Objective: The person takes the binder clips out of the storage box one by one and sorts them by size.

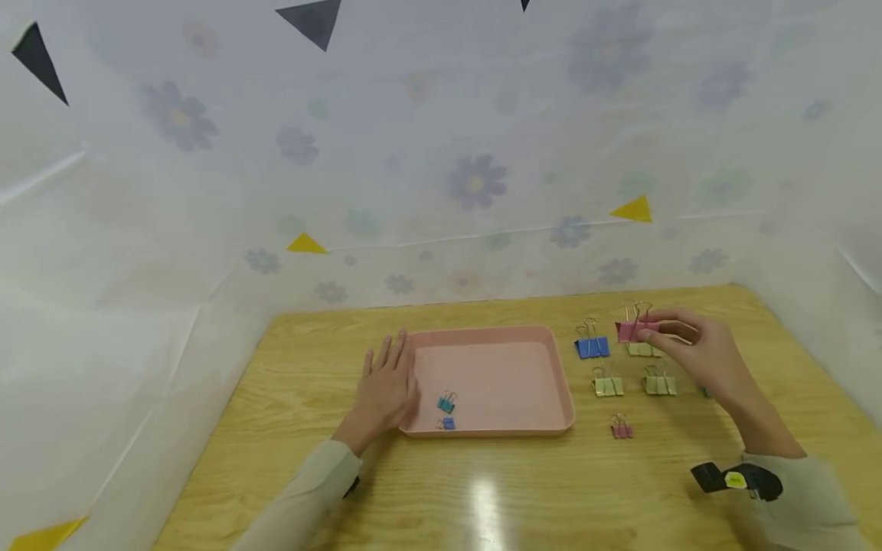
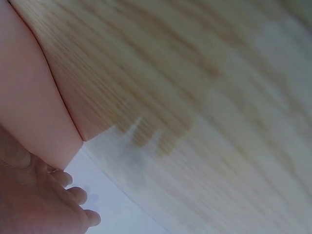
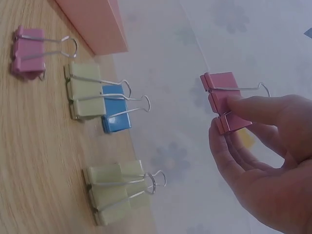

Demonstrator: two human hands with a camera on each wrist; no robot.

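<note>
My right hand (image 1: 699, 352) pinches a large pink binder clip (image 3: 226, 92) between thumb and fingers, raised off the table, its wire handles upward in the head view. Against the left wall of a pink tray (image 1: 561, 383) rests my left hand (image 1: 386, 386), fingers straight. Inside the tray, near its lower left corner, lie a small teal binder clip (image 1: 446, 403) and a small blue binder clip (image 1: 448, 423). Below and left of the right hand stand a large blue binder clip (image 1: 592, 347), several pale yellow binder clips (image 1: 608, 386) and a smaller pink binder clip (image 1: 622, 430).
A teal item (image 1: 706, 392) shows only partly beside the right wrist. The wooden table (image 1: 386, 497) ends at the back against a pale flowered sheet (image 1: 413, 191), which also rises at both sides.
</note>
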